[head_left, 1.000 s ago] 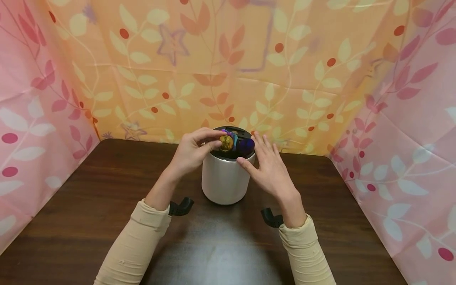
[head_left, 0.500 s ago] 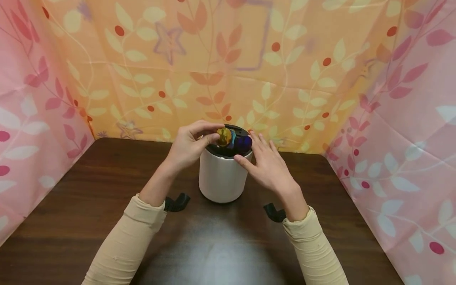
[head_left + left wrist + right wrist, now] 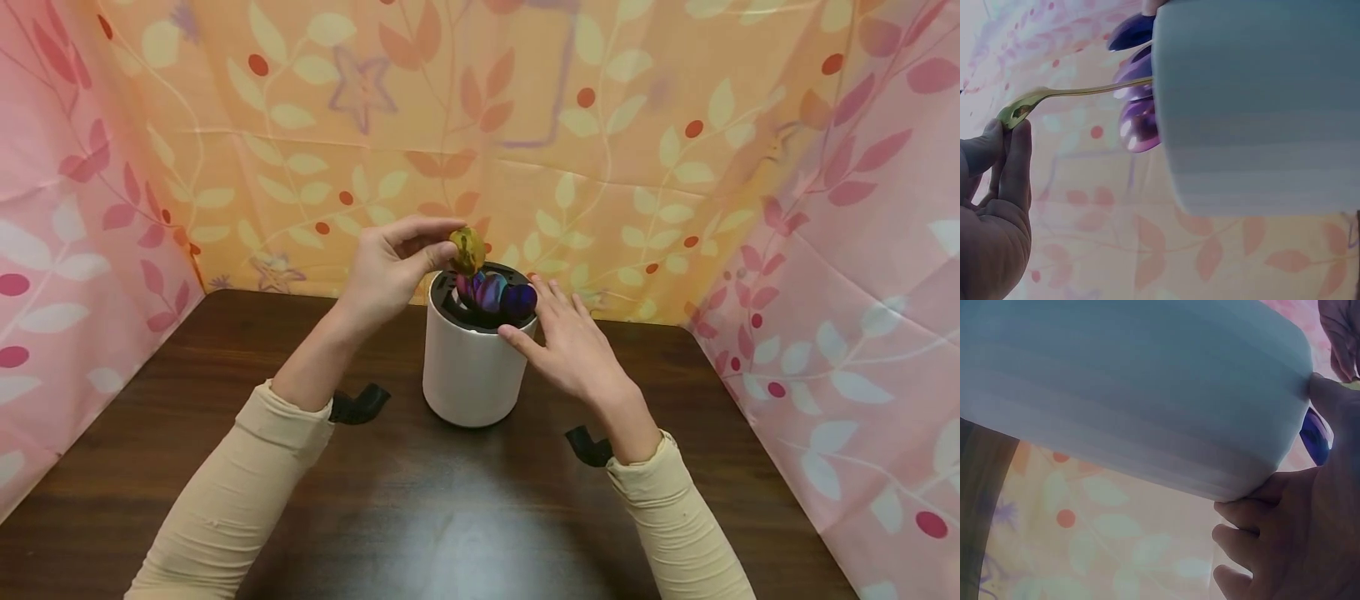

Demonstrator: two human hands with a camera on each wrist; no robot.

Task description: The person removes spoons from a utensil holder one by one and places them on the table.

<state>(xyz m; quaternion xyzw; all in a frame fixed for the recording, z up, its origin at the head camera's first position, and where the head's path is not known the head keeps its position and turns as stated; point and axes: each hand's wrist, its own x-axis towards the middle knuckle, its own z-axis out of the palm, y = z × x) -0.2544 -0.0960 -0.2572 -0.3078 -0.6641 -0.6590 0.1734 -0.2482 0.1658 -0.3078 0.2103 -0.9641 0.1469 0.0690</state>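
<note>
Pointing bowl-up — gold spoon [image 3: 468, 252], axis approx. vert.

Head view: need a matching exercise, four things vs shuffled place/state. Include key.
Things
1. gold spoon
2. dark blue spoon
3. white container
4. right hand

Place or state
A. upright on the dark table
B. touching the white container with fingers and thumb
C. pinched at its head by the left hand
D. head sticking up from the white container, beside the right hand

Pairs: 1-C, 2-D, 3-A, 4-B
</note>
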